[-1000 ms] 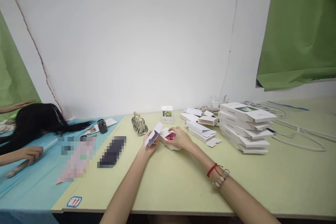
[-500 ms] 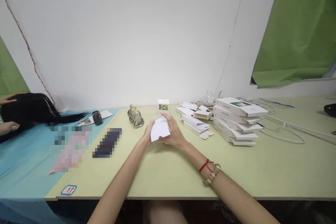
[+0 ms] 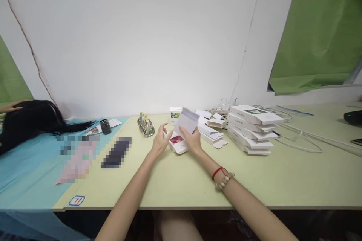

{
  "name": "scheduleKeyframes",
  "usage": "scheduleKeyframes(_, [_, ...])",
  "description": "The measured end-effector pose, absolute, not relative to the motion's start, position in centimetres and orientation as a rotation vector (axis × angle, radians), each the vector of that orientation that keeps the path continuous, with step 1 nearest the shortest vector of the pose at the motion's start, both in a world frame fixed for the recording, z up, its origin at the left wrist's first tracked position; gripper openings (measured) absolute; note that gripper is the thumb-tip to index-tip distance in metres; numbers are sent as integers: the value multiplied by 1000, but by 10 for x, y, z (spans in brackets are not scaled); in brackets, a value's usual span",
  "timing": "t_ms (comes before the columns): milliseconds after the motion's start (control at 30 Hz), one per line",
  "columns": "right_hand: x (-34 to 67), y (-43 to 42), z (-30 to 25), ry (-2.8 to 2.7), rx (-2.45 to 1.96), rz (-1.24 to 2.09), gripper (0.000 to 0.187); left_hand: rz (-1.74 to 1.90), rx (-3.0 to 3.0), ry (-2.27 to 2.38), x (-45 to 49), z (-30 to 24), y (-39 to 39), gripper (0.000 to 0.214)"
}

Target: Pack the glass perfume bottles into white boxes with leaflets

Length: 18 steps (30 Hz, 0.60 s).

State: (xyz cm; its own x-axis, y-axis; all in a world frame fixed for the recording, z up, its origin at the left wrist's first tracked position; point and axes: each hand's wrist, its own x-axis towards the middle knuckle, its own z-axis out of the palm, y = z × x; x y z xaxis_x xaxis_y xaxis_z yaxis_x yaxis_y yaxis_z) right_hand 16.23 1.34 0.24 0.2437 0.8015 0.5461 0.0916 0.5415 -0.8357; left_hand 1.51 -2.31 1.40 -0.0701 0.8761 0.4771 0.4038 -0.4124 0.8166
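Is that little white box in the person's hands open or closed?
Open. The small white box has its white flap standing up above the pink-printed body, pinched by the right hand; the left hand is beside it, fingers spread.

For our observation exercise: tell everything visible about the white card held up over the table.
The card is plain white, thin, rectangular paperboard, tilted and raised. The right hand pinches its lower edge; the left hand is open beside it. Under it lies a pink-printed box; whether they join is unclear.
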Motion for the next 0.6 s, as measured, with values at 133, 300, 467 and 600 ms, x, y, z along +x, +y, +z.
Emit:
scheduleKeyframes(133, [170,23,3,-1014,-895,581,59,1119,2470,1381,8,4,-25,97])
scheduleKeyframes(300, [173,33,-1,-828,-895,751,50,805,2535,1443,6,-11,-16,97])
scheduleKeyframes(467, [176,46,-5,-664,-982,1026,42,883,2599,1564,8,-13,-14,78])
scheduleKeyframes(600, [183,52,-5,-601,-1059,1132,39,902,2639,1691,13,-11,-18,73])
